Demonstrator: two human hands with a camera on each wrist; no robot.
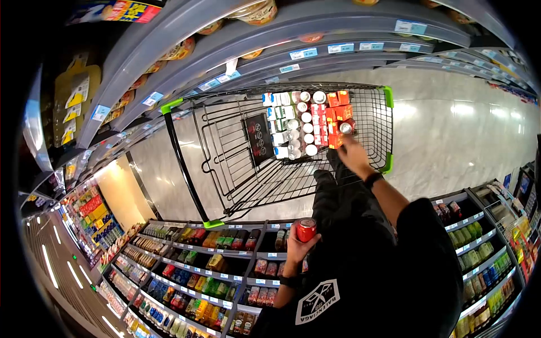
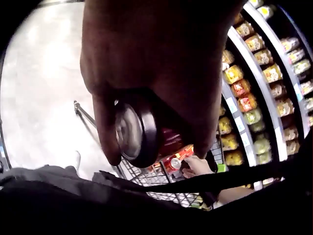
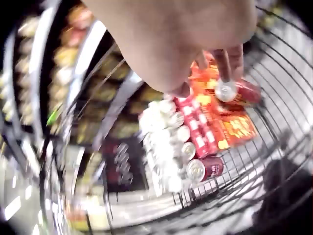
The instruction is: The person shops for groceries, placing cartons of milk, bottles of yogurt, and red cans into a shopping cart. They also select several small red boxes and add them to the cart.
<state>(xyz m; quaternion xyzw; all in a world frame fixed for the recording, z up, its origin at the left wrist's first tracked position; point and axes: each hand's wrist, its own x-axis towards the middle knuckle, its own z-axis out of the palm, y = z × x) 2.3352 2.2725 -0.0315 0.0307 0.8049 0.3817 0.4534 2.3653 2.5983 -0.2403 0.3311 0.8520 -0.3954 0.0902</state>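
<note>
Right-hand can [image 3: 234, 91]: tilted over the red cartons [image 1: 338, 107] at the far right of the cart [image 1: 389, 96]; pinched at its top end by the fingers [image 3: 222, 61] of the right hand [image 1: 354, 155].
Left-hand can [image 1: 306, 230]: near the body, above the drinks shelf [image 1: 214, 242], well apart from the cart; left hand [image 1: 297, 248] wrapped round it, fingers and thumb clamped on the wall.
Slip risk: light end pinch on smooth metal; likely to roll out and drop if tilted further.
Topple risk: set down crooked, could knock the pale cans [image 1: 307, 127] packed just beside the cartons.
Dent risk: thin walls; a fall onto wire or the hard floor [image 1: 462, 135] may crease or burst one.
Cans: cylinders, glossy red sides, bright silver tops, slippery.
Cartons: flat-faced printed blocks, a fair but uneven bed.
Cart: open black wire grid, green corner caps; gaps under small bases.
Floor: polished, pale, reflective.
</note>
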